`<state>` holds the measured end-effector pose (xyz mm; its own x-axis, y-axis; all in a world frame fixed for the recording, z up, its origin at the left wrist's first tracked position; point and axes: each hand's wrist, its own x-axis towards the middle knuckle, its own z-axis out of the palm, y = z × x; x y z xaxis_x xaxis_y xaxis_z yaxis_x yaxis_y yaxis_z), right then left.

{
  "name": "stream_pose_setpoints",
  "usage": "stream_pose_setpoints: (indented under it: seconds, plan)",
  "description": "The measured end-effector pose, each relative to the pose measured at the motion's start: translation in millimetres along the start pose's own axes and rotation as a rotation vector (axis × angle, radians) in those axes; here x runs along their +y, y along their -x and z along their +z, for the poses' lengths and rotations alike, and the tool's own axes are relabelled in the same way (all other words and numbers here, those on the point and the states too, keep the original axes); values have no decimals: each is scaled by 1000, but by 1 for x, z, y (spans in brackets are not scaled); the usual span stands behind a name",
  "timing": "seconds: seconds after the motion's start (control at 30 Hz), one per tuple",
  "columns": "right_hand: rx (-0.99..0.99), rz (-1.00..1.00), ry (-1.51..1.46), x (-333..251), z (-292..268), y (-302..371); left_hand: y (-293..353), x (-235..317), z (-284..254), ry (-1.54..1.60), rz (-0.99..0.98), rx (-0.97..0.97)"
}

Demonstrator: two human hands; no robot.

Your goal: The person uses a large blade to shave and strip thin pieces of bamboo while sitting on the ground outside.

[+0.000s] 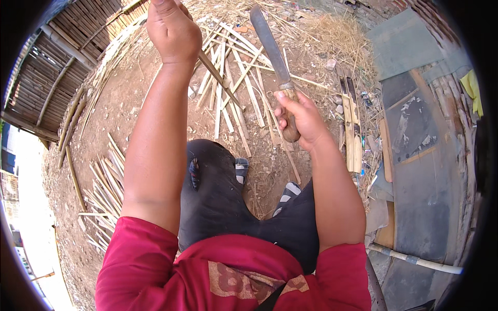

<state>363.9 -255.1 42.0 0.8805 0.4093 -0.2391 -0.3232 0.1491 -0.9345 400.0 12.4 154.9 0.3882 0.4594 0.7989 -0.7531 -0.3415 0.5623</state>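
My right hand (301,116) grips the wooden handle of a machete (270,47), whose broad dark blade points up and away from me, clear of the ground. Raised at the upper left, my left hand (174,31) is closed, its fingertips partly cut off by the frame's top edge. A brownish bamboo strip (220,78) comes out from under that hand and slants down to the right, its lower end over the ground between my arms. The grip on it is mostly hidden behind the hand. Beyond my knees lie scattered pale split bamboo strips (251,101).
Another pile of bamboo strips (106,186) lies left of my leg. A bamboo wall (46,78) stands at the far left. Dark sheets (423,192) and a pale pole (415,260) line the right side. Split bamboo lengths (353,129) lie right of the machete, below dry straw (332,39).
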Motion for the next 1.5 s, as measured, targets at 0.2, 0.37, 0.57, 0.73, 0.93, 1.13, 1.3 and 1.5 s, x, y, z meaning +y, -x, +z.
stream_pose_setpoints:
  seconds: [0.2, 0.37, 0.57, 0.73, 0.93, 1.13, 1.3, 1.5]
  plan:
    - [69, 7, 207, 42, 12, -17, -8, -13, 6, 112, -103, 128]
    - [185, -374, 470, 5, 45, -21, -21, -15, -14, 691, -227, 47]
    - [165, -184, 746, 96, 51, -56, -27, -24, -6, 493, -175, 129]
    - [153, -69, 824, 103, 47, -56, -22, -22, 4, 216, -89, 197]
    - [332, -365, 636, 44, 63, -47, -23, -24, 8, 87, 43, 183]
    - [261, -206, 914, 142, 51, -63, -16, -28, 20, 0, 94, 206]
    - [252, -189, 655, 74, 54, -56, -18, -23, 13, 9, 71, 187]
    - [282, -269, 653, 85, 62, -52, -26, -35, 16, -73, 153, 165]
